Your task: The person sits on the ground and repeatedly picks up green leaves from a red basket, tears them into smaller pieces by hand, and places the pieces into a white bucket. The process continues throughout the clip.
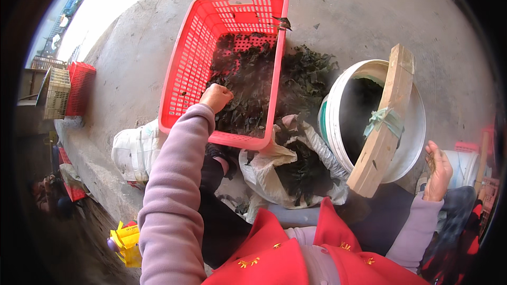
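My left hand (pixel 216 97) reaches over a red plastic basket (pixel 177 82), which holds dark, leafy seaweed (pixel 245 82). Its fingers are curled closed above the seaweed; whether they hold anything is hidden. To the right stands a round white bucket (pixel 331 121) with a wooden plank (pixel 384 121) lying across its rim. A pale green cloth strip (pixel 385 122) is tied around the plank. Just right of the bucket, my right hand (pixel 437 171) is raised, open, with loosely bent fingers and nothing visible in it. The bucket's inside is dark and partly covered by the plank.
More seaweed (pixel 306 76) lies on the floor between basket and bucket. A whitish sack (pixel 269 163) with seaweed on it rests before my knees. A white bundle (pixel 137 150) is left of the basket. Stacked crates (pixel 79 89) stand at the far left, a yellow package (pixel 127 243) lower left.
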The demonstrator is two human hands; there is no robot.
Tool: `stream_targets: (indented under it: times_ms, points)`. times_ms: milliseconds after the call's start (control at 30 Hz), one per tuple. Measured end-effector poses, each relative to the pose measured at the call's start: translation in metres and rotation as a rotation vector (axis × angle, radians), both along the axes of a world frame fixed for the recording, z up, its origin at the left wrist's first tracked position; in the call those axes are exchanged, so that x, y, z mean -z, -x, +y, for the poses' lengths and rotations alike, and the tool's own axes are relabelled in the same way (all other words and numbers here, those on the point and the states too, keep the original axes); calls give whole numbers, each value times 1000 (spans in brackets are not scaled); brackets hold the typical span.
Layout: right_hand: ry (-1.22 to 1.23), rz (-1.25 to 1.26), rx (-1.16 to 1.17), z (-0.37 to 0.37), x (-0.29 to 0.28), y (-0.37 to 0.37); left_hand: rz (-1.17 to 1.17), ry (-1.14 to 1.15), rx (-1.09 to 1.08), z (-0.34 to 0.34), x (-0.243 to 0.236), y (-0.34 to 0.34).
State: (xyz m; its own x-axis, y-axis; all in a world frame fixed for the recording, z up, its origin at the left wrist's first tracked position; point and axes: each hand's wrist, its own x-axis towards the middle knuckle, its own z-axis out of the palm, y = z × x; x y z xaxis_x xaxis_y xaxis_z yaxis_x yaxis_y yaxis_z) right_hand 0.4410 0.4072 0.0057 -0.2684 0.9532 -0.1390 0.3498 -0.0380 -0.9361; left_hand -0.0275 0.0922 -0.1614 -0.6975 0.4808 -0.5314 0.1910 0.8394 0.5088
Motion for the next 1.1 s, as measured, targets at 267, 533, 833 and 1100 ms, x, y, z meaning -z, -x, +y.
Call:
stream_targets:
  times_ms: [267, 533, 833, 1100]
  points:
    - [-123, 170, 181, 23, -6, -5, 258, 276, 102, 39, 158, 20]
    - [-300, 336, -72, 0, -19, 9, 195, -36, -225, 34, 108, 40]
    - [-193, 229, -410, -110, -82, 94, -303, -728, -99, 16, -129, 23]
    - [-116, 347, -1040, -156, -110, 249, -32, -812, 440, -16, -298, -58]
